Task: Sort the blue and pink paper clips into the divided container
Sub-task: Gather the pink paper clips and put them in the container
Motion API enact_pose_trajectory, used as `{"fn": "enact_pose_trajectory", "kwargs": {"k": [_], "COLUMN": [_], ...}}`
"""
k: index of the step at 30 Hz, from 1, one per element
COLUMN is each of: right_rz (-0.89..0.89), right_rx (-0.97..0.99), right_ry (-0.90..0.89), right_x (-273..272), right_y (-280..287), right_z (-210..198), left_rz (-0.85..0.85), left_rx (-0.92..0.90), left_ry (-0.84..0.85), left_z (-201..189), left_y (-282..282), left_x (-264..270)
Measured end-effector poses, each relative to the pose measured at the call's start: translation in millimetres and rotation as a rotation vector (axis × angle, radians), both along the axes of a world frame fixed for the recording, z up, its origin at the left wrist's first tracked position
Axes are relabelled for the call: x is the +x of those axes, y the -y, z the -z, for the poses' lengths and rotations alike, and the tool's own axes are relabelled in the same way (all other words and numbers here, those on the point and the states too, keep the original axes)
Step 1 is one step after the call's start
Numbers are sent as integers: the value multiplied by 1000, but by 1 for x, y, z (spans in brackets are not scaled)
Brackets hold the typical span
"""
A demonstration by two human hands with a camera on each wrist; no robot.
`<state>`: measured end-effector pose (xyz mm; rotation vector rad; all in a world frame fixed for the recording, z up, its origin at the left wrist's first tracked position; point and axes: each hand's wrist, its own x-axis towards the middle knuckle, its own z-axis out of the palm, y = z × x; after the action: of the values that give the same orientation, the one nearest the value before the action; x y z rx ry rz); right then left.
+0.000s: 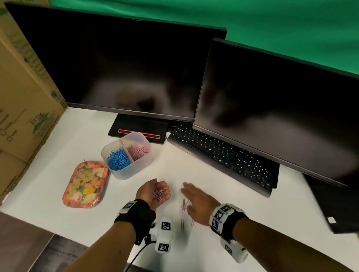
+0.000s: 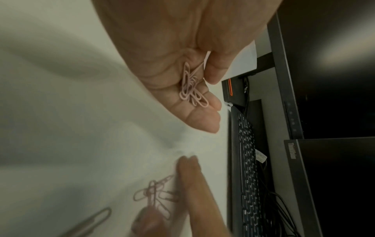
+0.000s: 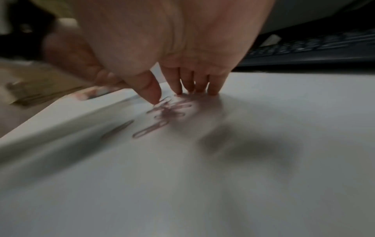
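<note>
A clear divided container (image 1: 135, 168) stands on the white table, with blue paper clips (image 1: 118, 158) in its left half and pink paper clips (image 1: 139, 150) in its right half. My left hand (image 1: 162, 185) lies palm up below the container, its fingers cupped round a small bunch of pink clips (image 1: 159, 193) (image 2: 191, 89). To its right, my right hand (image 1: 194, 196) (image 3: 182, 67) is flat, straight fingertips (image 3: 213, 91) on the table, over a loose heap of pink clips (image 1: 184, 204) (image 2: 156, 194) (image 3: 168, 110). A single pink clip (image 1: 193, 222) and a blurred dull clip (image 1: 182, 224) lie nearer me.
A floral tray (image 1: 85, 185) lies left of the container. A black keyboard (image 1: 222, 154) runs along the right under one of two dark monitors (image 1: 275, 104). A monitor base (image 1: 137, 127) sits behind the container. Cardboard boxes (image 1: 14, 101) wall the left side.
</note>
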<state>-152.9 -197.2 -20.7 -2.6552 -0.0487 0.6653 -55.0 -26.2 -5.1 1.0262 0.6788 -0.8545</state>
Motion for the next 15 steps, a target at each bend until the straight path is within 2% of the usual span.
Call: {"fn": "enact_pose_trajectory", "kwargs": {"k": [6,15], "right_rz": [-377,-643], "right_rx": [1,-71], "right_ry": [188,343], "right_x": [-33,-44], "right_y": [4,1], "right_z": [12,14], "left_rz": [8,70], "left_rx": [21,53], "left_ry": [23,62], "left_z": [-3,-4], "left_y": [-4,-2], "left_x": [0,-1]}}
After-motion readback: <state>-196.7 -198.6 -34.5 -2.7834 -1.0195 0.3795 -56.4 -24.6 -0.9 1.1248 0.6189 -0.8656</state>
